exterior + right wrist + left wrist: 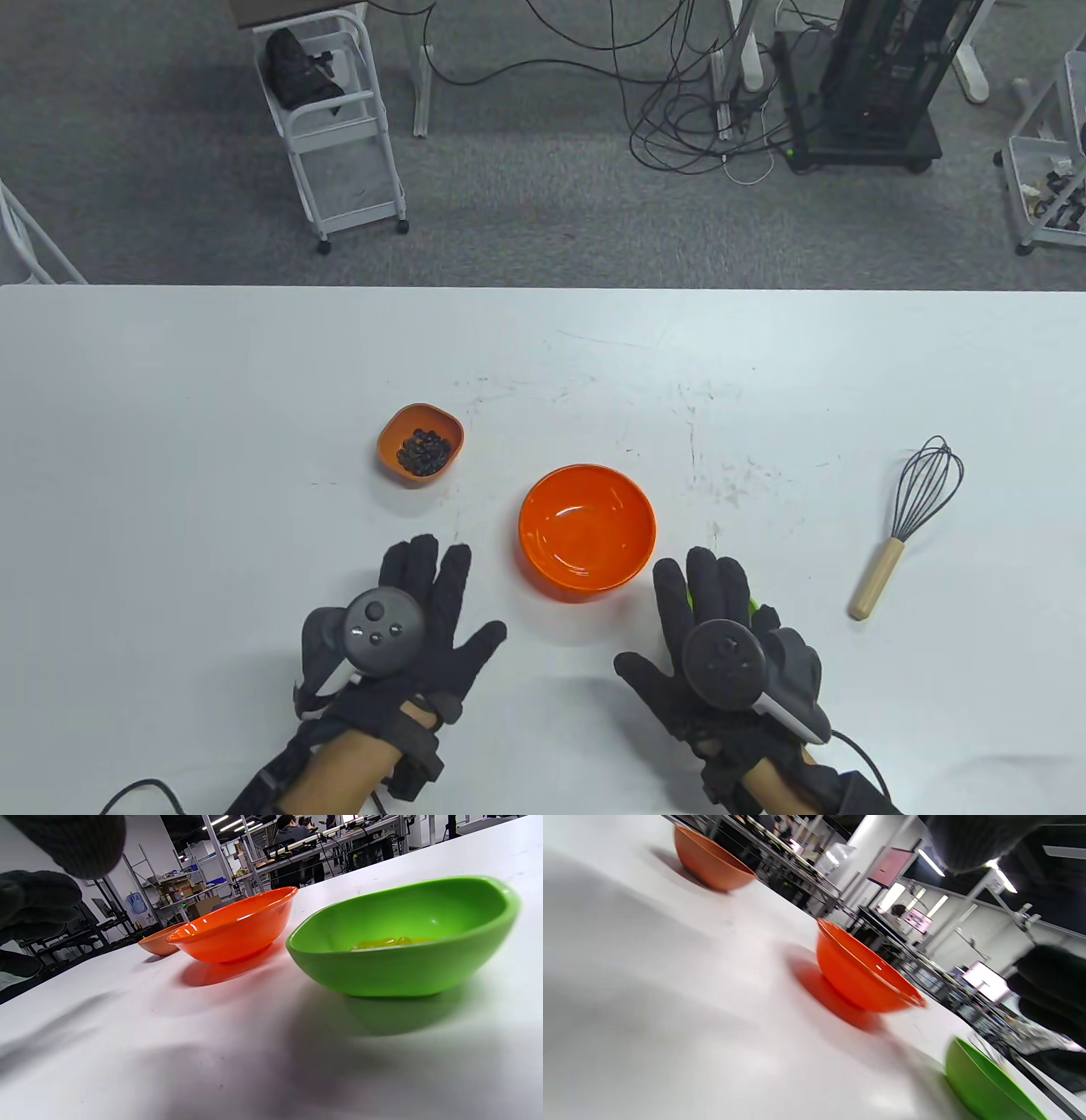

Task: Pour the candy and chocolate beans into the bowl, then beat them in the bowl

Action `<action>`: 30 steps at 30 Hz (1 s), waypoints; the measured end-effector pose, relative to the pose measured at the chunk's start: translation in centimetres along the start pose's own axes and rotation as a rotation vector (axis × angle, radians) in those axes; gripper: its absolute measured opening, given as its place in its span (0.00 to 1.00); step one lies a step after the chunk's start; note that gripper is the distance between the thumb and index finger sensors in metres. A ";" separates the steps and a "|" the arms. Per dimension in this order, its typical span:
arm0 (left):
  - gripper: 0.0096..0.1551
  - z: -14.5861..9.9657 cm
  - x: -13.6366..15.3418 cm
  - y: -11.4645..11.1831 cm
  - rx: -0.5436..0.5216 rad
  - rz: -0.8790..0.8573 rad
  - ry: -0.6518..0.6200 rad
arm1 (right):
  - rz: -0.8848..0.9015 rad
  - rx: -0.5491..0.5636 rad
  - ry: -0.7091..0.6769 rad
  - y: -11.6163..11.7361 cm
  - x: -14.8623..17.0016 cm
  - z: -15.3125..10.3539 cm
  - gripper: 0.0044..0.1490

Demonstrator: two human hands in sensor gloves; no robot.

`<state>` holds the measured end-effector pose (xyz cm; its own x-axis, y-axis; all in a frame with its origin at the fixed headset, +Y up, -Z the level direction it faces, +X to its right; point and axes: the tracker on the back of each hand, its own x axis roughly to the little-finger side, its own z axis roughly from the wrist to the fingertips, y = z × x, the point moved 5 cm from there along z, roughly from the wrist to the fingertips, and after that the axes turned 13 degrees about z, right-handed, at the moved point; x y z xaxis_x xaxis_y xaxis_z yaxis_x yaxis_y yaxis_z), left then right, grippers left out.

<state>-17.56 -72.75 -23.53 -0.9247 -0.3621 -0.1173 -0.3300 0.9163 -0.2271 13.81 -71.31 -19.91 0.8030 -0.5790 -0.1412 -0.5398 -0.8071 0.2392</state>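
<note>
An empty orange bowl (587,531) stands at the table's middle. Behind it to the left, a small orange dish (421,443) holds dark chocolate beans (424,452). A green dish (403,963) with yellow candy (382,942) sits right of the bowl; in the table view only slivers of the green dish (751,605) show under my right hand (713,594). That hand is spread above the dish with straight fingers and holds nothing. My left hand (424,586) lies flat and spread, left of the bowl, also holding nothing.
A whisk (904,526) with a wooden handle lies at the right of the table. The white table (212,382) ends at a far edge with grey floor, carts and cables behind it.
</note>
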 end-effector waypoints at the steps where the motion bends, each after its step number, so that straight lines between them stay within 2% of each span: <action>1: 0.55 0.5 0.4 0.4 -0.015 0.009 0.019 | 0.004 0.007 -0.001 -0.1 0.0 0.0 0.65; 3: 0.55 2.4 1.4 1.4 -0.048 0.067 0.079 | 0.025 0.013 -0.002 -0.4 0.2 -0.1 0.65; 4: 0.55 4.0 2.3 2.3 -0.064 0.166 0.127 | 0.038 0.009 -0.001 -0.5 0.3 -0.1 0.65; 6: 0.55 6.4 3.9 3.3 -0.073 0.245 0.198 | 0.043 0.010 0.003 -0.5 0.4 -0.1 0.65; 8: 0.55 9.3 6.4 4.0 -0.065 0.199 0.313 | 0.047 0.002 0.002 -0.5 0.8 0.0 0.66; 11: 0.58 12.0 9.7 4.2 -0.072 0.078 0.473 | 0.068 -0.016 0.011 -0.4 1.2 0.1 0.68; 13: 0.58 12.9 11.0 4.1 -0.034 0.034 0.579 | 0.080 -0.008 0.020 -0.7 1.5 0.2 0.68; 16: 0.53 14.2 12.4 3.9 0.019 0.077 0.658 | 0.104 0.011 0.028 -1.2 1.8 0.2 0.68; 18: 0.50 14.7 13.4 3.3 0.061 0.043 0.681 | 0.122 0.017 0.033 -1.4 2.0 0.1 0.68; 20: 0.45 15.3 14.5 2.2 0.089 -0.153 0.681 | 0.139 0.025 0.044 -1.7 2.3 0.1 0.68; 22: 0.41 15.7 14.9 1.6 0.094 -0.274 0.685 | 0.144 0.033 0.051 -1.9 2.5 0.2 0.68; 27: 0.33 16.5 15.1 1.4 0.082 -0.216 0.678 | 0.191 0.003 0.067 -1.5 3.0 0.5 0.68; 30: 0.28 16.8 14.9 1.2 0.062 -0.254 0.665 | 0.190 -0.002 0.067 -1.5 3.0 0.6 0.68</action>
<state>-28.59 -79.89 -41.77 -0.7469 -0.3639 0.5565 -0.5575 0.7989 -0.2257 16.88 -71.90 -21.24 0.7020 -0.7115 -0.0296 -0.6825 -0.6841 0.2574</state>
